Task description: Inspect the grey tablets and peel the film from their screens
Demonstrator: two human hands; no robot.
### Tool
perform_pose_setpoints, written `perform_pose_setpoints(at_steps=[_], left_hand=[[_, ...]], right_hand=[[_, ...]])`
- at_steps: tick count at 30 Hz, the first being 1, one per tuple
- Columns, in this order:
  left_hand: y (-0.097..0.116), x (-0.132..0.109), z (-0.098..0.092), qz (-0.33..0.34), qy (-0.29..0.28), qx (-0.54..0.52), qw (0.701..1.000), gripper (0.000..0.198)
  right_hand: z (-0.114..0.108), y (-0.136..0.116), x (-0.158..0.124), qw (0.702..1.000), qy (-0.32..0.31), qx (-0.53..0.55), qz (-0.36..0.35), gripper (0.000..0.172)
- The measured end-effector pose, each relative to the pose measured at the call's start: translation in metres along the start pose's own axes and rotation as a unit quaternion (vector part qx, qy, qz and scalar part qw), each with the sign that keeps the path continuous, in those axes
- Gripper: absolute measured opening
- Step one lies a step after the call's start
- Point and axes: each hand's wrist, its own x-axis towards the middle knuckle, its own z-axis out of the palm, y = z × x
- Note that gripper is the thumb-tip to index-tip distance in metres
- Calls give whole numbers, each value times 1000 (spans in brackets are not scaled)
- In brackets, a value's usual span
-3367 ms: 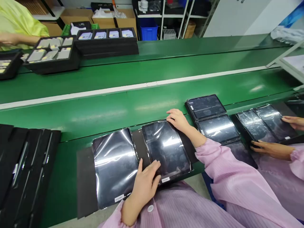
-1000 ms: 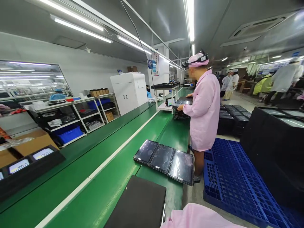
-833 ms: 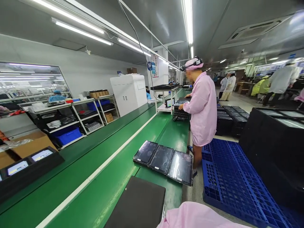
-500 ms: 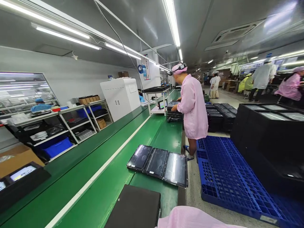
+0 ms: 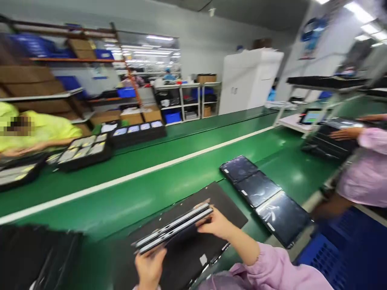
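A pair of thin, flat tablets (image 5: 177, 228) is held up edge-on, one against the other, their pale edges turned toward me. My left hand (image 5: 150, 264) grips their near left end, fingers wrapped around it. At the far right end, my right hand (image 5: 216, 223) pinches both between thumb and fingers. Under them lies a large flat black board (image 5: 223, 207) on the green conveyor belt. To its right is a row of three dark, glossy-screened panels (image 5: 258, 187) that look film-wrapped.
Black stacked items (image 5: 36, 253) stand at the lower left. Across the belt, a co-worker in yellow (image 5: 51, 127) is beside black trays (image 5: 86, 153). A person in a pink sleeve (image 5: 373, 141) handles a dark stack (image 5: 329, 141) at right. A blue pallet (image 5: 323, 253) lies lower right.
My view has swung left and downward. Both my hands have come into sight gripping the tablets; before, only a pink sleeve showed at the bottom.
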Motion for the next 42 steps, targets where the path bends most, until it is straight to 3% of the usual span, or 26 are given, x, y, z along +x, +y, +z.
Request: perform_pose_setpoints(at_steps=[3, 7, 12, 14, 20, 26, 31, 33, 36, 39, 42], left_hand=[[8, -7, 6, 56, -47, -19, 997, 40], [21, -11, 15, 87, -74, -50, 992, 47], [25, -9, 13, 125, -116, -32, 985, 32], [24, -8, 13, 137, -117, -43, 983, 31], [22, -8, 16, 152, -113, -53, 980, 34], [22, -2, 18, 118, -110, -65, 985, 31], [18, 3, 18, 115, -99, -62, 986, 30], [18, 3, 18, 114, -101, -68, 986, 30], [20, 0, 17, 123, -108, -67, 984, 31], [23, -3, 16, 145, -112, -58, 981, 33], [24, -4, 17, 160, -115, -52, 979, 35]], right_hand=[[-12, -3, -9, 991, -13, -58, -119, 41], [-18, -16, -18, 976, -69, -37, -204, 53], [-17, -25, -13, 966, -145, 8, -215, 35], [-18, -24, -10, 963, -153, 23, -223, 37], [-19, -23, -11, 961, -156, 31, -228, 39], [-21, -23, -4, 964, -144, 26, -221, 37], [-24, -36, -1, 961, -123, -81, -234, 36], [-24, -48, -4, 939, -91, -177, -282, 43], [-21, -66, -14, 856, -46, -348, -379, 43], [-14, -80, -25, 760, -49, -475, -441, 27], [-9, -85, -35, 717, -71, -529, -448, 31]])
